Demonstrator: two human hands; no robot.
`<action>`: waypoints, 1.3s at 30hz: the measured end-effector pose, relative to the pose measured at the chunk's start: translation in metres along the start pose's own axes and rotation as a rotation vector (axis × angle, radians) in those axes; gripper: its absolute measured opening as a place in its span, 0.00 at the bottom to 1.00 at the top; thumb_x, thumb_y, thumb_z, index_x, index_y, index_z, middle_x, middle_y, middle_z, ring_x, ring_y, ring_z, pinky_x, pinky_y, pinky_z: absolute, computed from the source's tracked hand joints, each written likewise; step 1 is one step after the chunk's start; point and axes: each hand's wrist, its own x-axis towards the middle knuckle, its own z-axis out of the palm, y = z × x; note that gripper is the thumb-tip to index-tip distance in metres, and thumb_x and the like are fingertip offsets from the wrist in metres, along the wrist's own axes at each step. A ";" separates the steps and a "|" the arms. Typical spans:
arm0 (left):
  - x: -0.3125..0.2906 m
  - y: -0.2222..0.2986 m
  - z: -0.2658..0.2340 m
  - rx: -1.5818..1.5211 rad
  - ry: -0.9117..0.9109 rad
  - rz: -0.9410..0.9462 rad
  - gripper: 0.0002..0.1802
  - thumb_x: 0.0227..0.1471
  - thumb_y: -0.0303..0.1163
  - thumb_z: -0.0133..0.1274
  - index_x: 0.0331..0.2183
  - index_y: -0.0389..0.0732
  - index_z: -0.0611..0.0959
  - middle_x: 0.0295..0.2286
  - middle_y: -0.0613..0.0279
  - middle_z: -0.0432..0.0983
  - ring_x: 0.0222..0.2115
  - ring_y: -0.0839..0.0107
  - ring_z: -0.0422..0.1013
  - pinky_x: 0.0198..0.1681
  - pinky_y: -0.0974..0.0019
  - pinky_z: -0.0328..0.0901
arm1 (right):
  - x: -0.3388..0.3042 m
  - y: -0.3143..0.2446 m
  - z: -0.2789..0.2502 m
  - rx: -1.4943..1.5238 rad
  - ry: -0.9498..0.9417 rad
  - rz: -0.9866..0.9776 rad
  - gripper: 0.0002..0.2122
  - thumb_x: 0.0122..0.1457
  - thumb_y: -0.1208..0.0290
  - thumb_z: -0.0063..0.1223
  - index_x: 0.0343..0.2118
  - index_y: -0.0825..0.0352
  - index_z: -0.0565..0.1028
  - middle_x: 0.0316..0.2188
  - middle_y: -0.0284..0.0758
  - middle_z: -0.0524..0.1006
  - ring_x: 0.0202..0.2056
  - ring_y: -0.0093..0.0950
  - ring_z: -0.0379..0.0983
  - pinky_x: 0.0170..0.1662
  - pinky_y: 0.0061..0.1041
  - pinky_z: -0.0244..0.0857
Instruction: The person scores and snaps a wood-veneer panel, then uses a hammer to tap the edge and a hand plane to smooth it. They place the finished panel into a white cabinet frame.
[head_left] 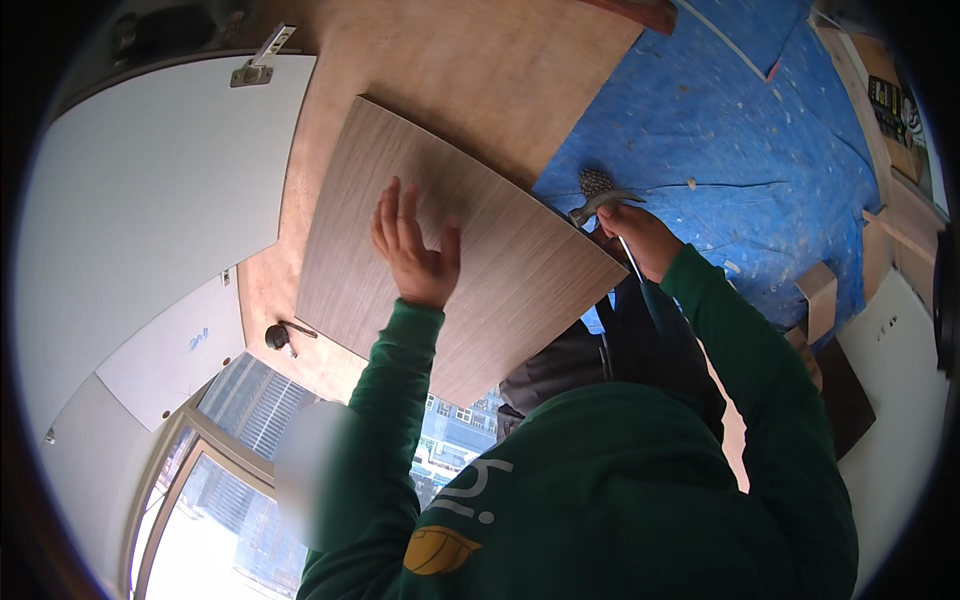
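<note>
A wood-grain panel [450, 230] in grey-brown lies in front of me on a light plywood surface [470, 70]. Over its left part is my left hand [417, 248], fingers spread and holding nothing; whether it touches the panel I cannot tell. Beyond the panel's right corner, my right hand [645, 243] grips a claw hammer [594, 209] close to its head. The hammer's handle slants down from the fist toward my body, beside the panel's edge. Part of the grip is hidden by my fingers.
White boards [170, 180] stand on the left, one bearing a metal hinge [252, 72]. A small black object with a strap [277, 337] lies near the plywood's left edge. Blue sheeting [720, 130] covers the floor at right. Wood offcuts [818, 298] lie there, and a window [215, 500] is lower left.
</note>
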 end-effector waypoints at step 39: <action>-0.151 0.164 -0.003 0.053 -0.403 0.058 0.42 0.54 0.27 0.51 0.70 0.45 0.63 0.71 0.36 0.49 0.72 0.36 0.46 0.70 0.25 0.36 | 0.004 -0.085 0.012 0.146 0.014 -0.032 0.23 0.71 0.45 0.49 0.30 0.63 0.74 0.18 0.24 0.65 0.17 0.16 0.58 0.17 0.22 0.49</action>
